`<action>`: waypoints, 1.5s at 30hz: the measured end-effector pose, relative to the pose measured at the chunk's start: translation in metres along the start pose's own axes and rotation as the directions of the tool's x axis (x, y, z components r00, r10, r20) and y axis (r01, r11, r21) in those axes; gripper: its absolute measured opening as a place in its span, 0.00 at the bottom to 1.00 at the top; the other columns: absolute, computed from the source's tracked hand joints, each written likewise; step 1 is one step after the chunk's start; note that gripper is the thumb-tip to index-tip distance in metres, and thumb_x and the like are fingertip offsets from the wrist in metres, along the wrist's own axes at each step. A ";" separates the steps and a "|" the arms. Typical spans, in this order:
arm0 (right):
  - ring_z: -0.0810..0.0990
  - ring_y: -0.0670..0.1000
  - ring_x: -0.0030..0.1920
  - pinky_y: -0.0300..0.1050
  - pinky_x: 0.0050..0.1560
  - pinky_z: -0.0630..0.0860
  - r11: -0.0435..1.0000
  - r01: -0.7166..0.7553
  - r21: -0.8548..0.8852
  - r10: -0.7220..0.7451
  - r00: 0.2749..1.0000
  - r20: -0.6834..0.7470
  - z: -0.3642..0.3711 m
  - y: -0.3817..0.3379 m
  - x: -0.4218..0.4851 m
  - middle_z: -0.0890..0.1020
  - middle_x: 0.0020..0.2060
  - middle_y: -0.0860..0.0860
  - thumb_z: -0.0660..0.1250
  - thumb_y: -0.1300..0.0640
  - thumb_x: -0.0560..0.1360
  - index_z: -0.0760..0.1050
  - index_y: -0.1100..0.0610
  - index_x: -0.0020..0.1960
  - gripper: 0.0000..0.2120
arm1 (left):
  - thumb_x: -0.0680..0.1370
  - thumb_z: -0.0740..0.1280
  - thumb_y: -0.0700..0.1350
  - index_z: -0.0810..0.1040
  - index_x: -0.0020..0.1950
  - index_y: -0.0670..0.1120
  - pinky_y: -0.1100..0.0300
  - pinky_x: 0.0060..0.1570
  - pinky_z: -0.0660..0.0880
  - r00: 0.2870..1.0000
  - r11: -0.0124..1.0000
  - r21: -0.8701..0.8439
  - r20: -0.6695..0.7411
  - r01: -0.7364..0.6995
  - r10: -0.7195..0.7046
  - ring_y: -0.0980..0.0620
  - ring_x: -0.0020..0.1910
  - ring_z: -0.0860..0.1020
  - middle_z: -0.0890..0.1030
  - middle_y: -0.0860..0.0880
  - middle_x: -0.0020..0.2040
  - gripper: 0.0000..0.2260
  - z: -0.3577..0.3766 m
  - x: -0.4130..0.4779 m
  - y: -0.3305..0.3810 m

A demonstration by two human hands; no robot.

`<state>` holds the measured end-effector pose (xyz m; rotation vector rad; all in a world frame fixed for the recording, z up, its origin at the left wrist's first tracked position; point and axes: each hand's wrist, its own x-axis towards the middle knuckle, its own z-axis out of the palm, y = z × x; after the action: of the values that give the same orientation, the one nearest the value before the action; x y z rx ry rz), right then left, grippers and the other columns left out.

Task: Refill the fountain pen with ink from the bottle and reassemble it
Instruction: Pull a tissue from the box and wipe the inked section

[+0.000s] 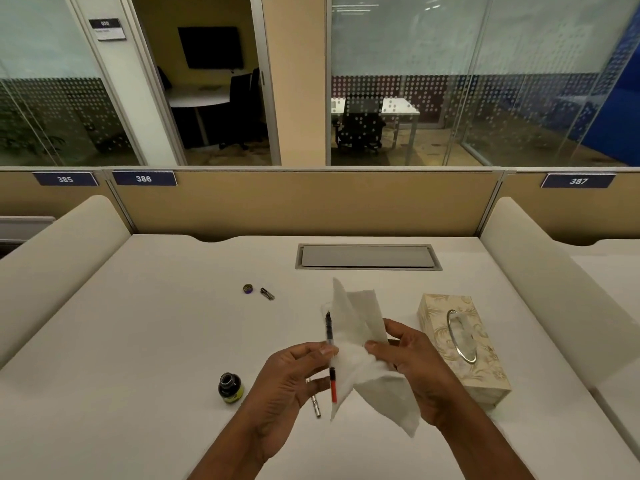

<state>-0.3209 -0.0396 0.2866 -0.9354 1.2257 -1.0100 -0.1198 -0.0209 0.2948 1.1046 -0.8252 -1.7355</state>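
Observation:
My left hand (294,372) pinches the pen's inner section (330,341) upright, its dark nib end up and its red converter end down. My right hand (412,362) grips a white tissue (360,327) right beside the pen, touching it. The open ink bottle (230,388) stands on the desk left of my left hand. A silver pen barrel (316,407) lies on the desk under my left hand, partly hidden. The bottle cap (247,289) and the dark pen cap (267,293) lie farther back.
A patterned tissue box (485,368) sits to the right of my hands. A grey cable hatch (367,256) is set into the white desk (138,341) at the back. Padded dividers rise on both sides, with a beige partition behind.

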 end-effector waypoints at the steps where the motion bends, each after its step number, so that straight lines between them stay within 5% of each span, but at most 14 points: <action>1: 0.86 0.61 0.48 0.57 0.53 0.80 1.000 0.007 0.004 -0.006 1.000 -0.030 -0.001 0.002 0.001 0.88 0.48 0.58 0.67 0.68 0.77 0.86 0.53 0.53 0.14 | 0.73 0.72 0.43 0.84 0.56 0.34 0.40 0.66 0.76 1.000 1.000 -0.024 0.002 -0.004 0.004 0.42 0.60 0.83 0.86 0.39 0.60 0.16 -0.002 -0.001 0.001; 5: 0.82 0.53 0.39 0.45 0.38 0.77 0.996 0.067 -0.066 -0.077 0.984 -0.162 -0.005 0.011 0.004 0.86 0.37 0.54 0.60 0.74 0.76 0.85 0.60 0.41 0.18 | 0.73 0.71 0.42 0.85 0.52 0.36 0.39 0.66 0.74 0.998 0.989 -0.139 -0.043 -0.045 0.040 0.41 0.64 0.82 0.85 0.41 0.62 0.12 -0.018 -0.003 0.005; 8: 0.84 0.51 0.43 0.45 0.43 0.79 0.977 0.103 -0.189 -0.149 0.958 -0.245 -0.002 0.015 0.003 0.87 0.41 0.48 0.58 0.72 0.76 0.85 0.56 0.41 0.20 | 0.72 0.72 0.45 0.87 0.48 0.40 0.42 0.63 0.75 0.996 0.987 -0.140 -0.046 -0.081 0.075 0.43 0.63 0.82 0.85 0.42 0.63 0.10 -0.022 -0.006 0.010; 13: 0.81 0.45 0.50 0.42 0.49 0.77 0.907 0.256 -0.335 -0.310 0.943 -0.120 0.007 0.010 -0.008 0.85 0.48 0.43 0.63 0.50 0.79 0.83 0.49 0.49 0.10 | 0.71 0.75 0.47 0.88 0.56 0.46 0.44 0.71 0.71 0.995 0.986 0.134 -0.025 -0.096 0.100 0.55 0.64 0.81 0.85 0.54 0.62 0.15 -0.006 -0.011 0.014; 16: 0.80 0.42 0.51 0.38 0.48 0.78 0.889 0.282 -0.360 -0.338 0.936 -0.102 0.011 0.007 -0.012 0.84 0.49 0.39 0.65 0.52 0.81 0.83 0.47 0.51 0.07 | 0.70 0.77 0.52 0.88 0.56 0.48 0.44 0.73 0.68 0.998 0.967 0.247 -0.003 -0.061 0.063 0.56 0.66 0.80 0.83 0.59 0.66 0.17 0.004 -0.011 0.011; 21: 0.84 0.47 0.54 0.46 0.53 0.84 0.944 0.259 -0.205 -0.292 0.944 -0.151 0.021 0.004 -0.018 0.87 0.52 0.43 0.68 0.66 0.78 0.83 0.44 0.55 0.17 | 0.77 0.72 0.46 0.87 0.54 0.42 0.44 0.68 0.74 1.000 0.959 0.283 -0.001 -0.010 0.011 0.43 0.61 0.83 0.88 0.48 0.57 0.10 0.016 -0.009 -0.003; 27: 0.87 0.56 0.52 0.56 0.56 0.82 0.976 0.206 0.070 -0.194 0.969 -0.154 0.026 0.002 -0.021 0.88 0.50 0.54 0.69 0.68 0.77 0.78 0.51 0.64 0.19 | 0.77 0.72 0.42 0.86 0.52 0.37 0.57 0.49 0.82 1.000 0.978 0.206 -0.030 0.014 -0.008 0.46 0.54 0.86 0.88 0.44 0.53 0.09 0.022 -0.008 -0.005; 36: 0.86 0.61 0.52 0.58 0.55 0.81 0.957 0.108 0.269 -0.070 0.987 -0.146 0.024 0.004 -0.020 0.87 0.52 0.59 0.69 0.62 0.78 0.82 0.59 0.56 0.08 | 0.77 0.72 0.40 0.86 0.50 0.36 0.57 0.45 0.82 1.000 0.967 0.254 -0.004 -0.014 0.016 0.46 0.48 0.87 0.88 0.42 0.50 0.07 0.018 -0.008 -0.005; 41: 0.82 0.63 0.59 0.59 0.60 0.80 0.826 -0.106 0.554 0.121 0.993 0.010 0.019 0.004 -0.019 0.84 0.60 0.63 0.67 0.49 0.79 0.81 0.64 0.61 0.20 | 0.77 0.73 0.40 0.87 0.49 0.37 0.56 0.47 0.83 1.000 0.951 0.308 -0.021 -0.005 0.012 0.46 0.45 0.87 0.88 0.43 0.50 0.07 0.015 -0.004 -0.002; 45: 0.80 0.64 0.56 0.67 0.67 0.72 0.890 -0.075 0.449 0.042 0.996 0.083 0.014 0.002 -0.021 0.81 0.62 0.68 0.71 0.56 0.74 0.80 0.65 0.61 0.19 | 0.77 0.73 0.41 0.86 0.50 0.37 0.51 0.51 0.83 1.000 0.936 0.353 0.001 -0.015 0.016 0.42 0.47 0.87 0.87 0.41 0.52 0.08 0.014 -0.002 -0.002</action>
<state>-0.3078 -0.0185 0.2920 -0.5585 0.8955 -1.1406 -0.1327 -0.0171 0.2985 1.3291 -1.1740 -1.6095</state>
